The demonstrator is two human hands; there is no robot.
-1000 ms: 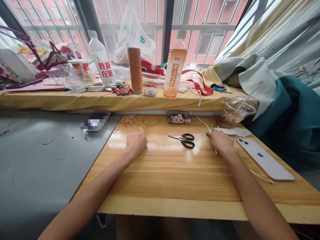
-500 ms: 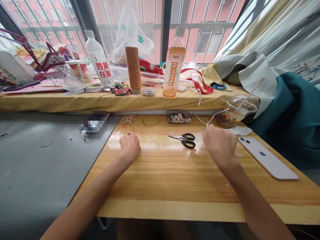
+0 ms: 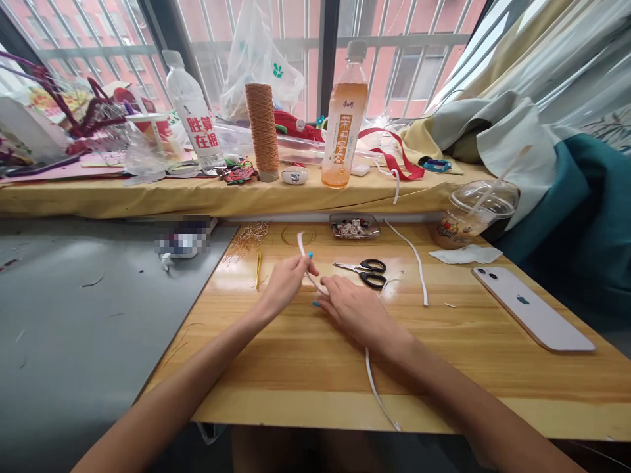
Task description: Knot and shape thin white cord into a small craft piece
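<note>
A white cord (image 3: 373, 383) runs between my two hands. My left hand (image 3: 286, 281) pinches it near its upper end, which sticks up above the fingertips. My right hand (image 3: 352, 307) is closed on the cord just to the right, its fingers close to the left ones. From beneath the right hand a tail of cord trails down to the table's front edge. Gold tweezers (image 3: 259, 267) lie left of my left hand. Black-handled scissors (image 3: 372, 272) lie beyond my right hand, and a second white cord (image 3: 418, 266) rests on the wood to their right.
A clear box of small beads (image 3: 355, 235) sits at the table's back, with tangled thread (image 3: 254, 238) to its left. On the right are a plastic cup (image 3: 456, 226), a tissue (image 3: 466, 254) and a phone (image 3: 532, 309). Bottles and a thread spool (image 3: 262, 131) line the sill.
Both hands have come together at the middle, the right moving left with a white cord. The left hand now grips that cord. The tweezers are now visible on the table; another cord lies at right.
</note>
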